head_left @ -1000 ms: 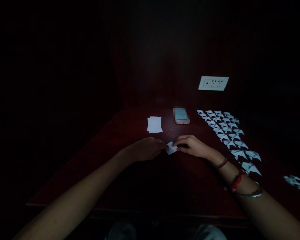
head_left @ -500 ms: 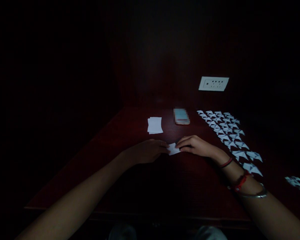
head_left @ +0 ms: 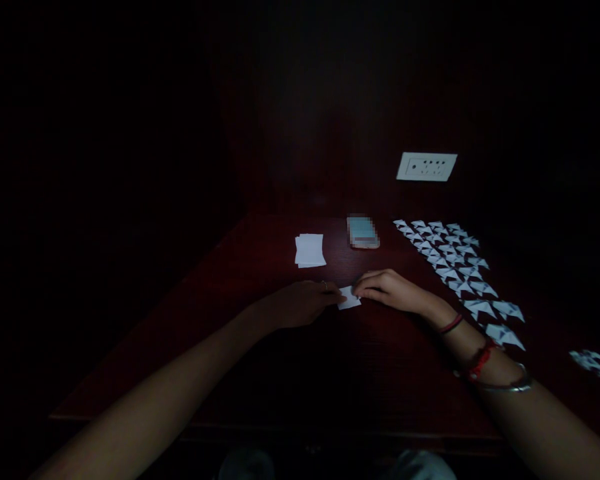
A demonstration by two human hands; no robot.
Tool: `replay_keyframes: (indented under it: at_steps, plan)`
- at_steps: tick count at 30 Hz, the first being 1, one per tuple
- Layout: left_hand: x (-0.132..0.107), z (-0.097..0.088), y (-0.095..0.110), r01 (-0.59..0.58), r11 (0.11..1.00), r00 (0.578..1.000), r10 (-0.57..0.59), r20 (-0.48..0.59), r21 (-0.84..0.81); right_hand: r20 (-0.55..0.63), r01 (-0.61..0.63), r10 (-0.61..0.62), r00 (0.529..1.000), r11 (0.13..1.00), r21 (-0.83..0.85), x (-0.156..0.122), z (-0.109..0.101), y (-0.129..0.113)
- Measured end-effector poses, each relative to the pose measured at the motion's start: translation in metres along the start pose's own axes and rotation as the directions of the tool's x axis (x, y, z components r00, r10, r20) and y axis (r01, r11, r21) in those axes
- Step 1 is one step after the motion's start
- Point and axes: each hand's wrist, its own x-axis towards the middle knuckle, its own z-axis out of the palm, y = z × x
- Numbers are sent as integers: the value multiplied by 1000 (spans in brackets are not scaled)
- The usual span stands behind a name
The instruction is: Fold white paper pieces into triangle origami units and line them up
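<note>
A small white paper piece (head_left: pixel 349 298) lies on the dark red table (head_left: pixel 280 360), pinched from both sides. My left hand (head_left: pixel 303 303) grips its left edge with closed fingers. My right hand (head_left: pixel 387 291) presses its right edge, fingers together. Red thread bands and a metal bangle sit on my right wrist. The scene is very dim, so the paper's folds are hard to make out.
A small stack of white paper squares (head_left: pixel 309 250) lies behind my hands, with a blurred phone (head_left: pixel 363 232) beside it. Several folded paper pieces (head_left: pixel 455 267) run in rows along the right, more at the far right (head_left: pixel 594 364). A white socket plate (head_left: pixel 427 167) is on the back wall.
The paper piece has been turned and pressed flatter between my fingers, shifting slightly right. Both hands stay almost in place.
</note>
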Motion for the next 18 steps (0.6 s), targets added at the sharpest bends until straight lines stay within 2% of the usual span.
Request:
replay_keyframes:
  at_steps: [9,13,18]
  plan:
    - [4,0,2,7,1000,999,-7,31,14,-154,-84,62,986,986,-141,5,12,4]
    - [6,0,5,36,999,999,-36,13,-3,-162,-113,85,983,978,-176,5,15,5]
    - [8,6,5,19,998,1000,-20,17,59,-164,-143,105,981,960,-242,6,18,8]
